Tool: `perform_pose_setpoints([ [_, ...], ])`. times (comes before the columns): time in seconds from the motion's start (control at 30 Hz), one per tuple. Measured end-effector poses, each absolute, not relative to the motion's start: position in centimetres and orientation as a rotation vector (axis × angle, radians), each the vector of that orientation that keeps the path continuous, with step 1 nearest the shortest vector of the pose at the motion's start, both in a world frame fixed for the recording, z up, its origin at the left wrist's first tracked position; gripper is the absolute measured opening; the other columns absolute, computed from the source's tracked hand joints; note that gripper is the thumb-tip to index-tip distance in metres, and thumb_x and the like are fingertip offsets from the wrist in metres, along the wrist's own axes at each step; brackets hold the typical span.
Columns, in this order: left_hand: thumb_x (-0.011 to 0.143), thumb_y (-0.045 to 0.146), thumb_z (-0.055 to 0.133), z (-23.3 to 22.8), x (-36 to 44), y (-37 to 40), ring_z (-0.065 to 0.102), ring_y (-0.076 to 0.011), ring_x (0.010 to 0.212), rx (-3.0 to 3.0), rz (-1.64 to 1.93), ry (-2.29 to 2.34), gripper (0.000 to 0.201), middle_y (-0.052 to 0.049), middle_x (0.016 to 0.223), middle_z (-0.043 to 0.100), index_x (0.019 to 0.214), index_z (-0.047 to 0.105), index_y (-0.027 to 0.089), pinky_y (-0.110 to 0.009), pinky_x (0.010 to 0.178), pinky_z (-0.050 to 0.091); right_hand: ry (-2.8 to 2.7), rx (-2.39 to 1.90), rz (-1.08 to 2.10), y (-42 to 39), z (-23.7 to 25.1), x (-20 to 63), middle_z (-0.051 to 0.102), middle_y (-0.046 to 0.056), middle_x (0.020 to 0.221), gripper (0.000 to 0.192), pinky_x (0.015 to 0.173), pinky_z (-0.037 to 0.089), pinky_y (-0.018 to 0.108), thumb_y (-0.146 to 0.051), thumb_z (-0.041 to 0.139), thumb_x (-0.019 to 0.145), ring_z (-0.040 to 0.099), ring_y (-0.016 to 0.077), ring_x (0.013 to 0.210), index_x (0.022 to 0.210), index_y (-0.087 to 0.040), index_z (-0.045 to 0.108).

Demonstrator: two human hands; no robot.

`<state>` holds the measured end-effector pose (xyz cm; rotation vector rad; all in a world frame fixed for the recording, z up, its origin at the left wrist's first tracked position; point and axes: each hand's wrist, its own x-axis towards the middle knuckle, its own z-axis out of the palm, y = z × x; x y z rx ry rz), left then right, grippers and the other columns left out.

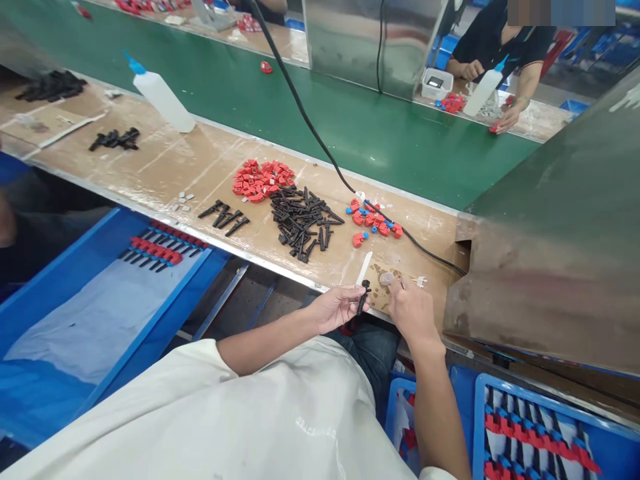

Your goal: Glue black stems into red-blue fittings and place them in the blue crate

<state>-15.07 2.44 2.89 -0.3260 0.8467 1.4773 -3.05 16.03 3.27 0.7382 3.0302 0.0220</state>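
Observation:
My left hand (337,308) pinches a black plastic part (364,300) near the bench's front edge, the part standing nearly upright between thumb and fingers. To its right, my right hand (411,305) has its fingers bent together beside a small clear round cup (386,279); whatever they hold, if anything, is hidden. A white strip (365,267) lies just beyond my left hand. Left of that is a heap of black plastic parts (303,220), with a pile of red parts (263,180) behind it. Red-and-blue pieces (375,219) lie beyond my hands.
A black cable (310,120) hangs across the bench (200,180). A white bottle (165,100) with a blue tip stands tilted in view at back left. Blue trays (165,320) sit below the edge. A metal housing (545,253) closes the right side. Across the green belt (350,120) another person works.

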Motion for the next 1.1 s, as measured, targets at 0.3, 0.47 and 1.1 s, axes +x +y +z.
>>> perform_pose_setpoints([
  [0.3,0.089,0.004,0.058,1.7,-15.5,2.2,0.067,-0.0095,0.055,-0.303,1.525,0.803,0.016,-0.007,0.067,0.066,0.074,0.06,0.009,-0.008,0.043,0.044,3.41,0.935,-0.691,18.8,0.4,-1.3,0.068,0.008,0.089,0.032,0.073,0.046,0.031,-0.036,0.046,0.099,0.061,0.0188,0.077,0.096,-0.018,0.072],
  [0.47,0.085,0.008,0.067,1.2,-14.9,2.8,0.068,-0.0101,0.058,-0.248,1.523,0.779,0.013,-0.006,0.067,0.066,0.074,0.061,0.009,-0.008,0.043,0.043,3.433,1.002,-0.858,19.1,0.9,-0.8,0.068,0.007,0.087,0.035,0.068,0.049,0.029,-0.042,0.049,0.098,0.062,0.0171,0.073,0.093,-0.017,0.072],
  [1.1,0.089,0.009,0.064,0.1,-13.4,4.3,0.065,-0.0068,0.059,-0.232,1.431,0.636,0.014,-0.006,0.071,0.065,0.075,0.066,0.006,-0.008,0.046,0.042,2.677,2.205,-2.017,17.8,-0.9,-0.2,0.068,0.006,0.076,0.044,0.055,0.051,0.026,-0.055,0.077,0.072,0.064,0.0163,0.064,0.087,-0.014,0.071],
])
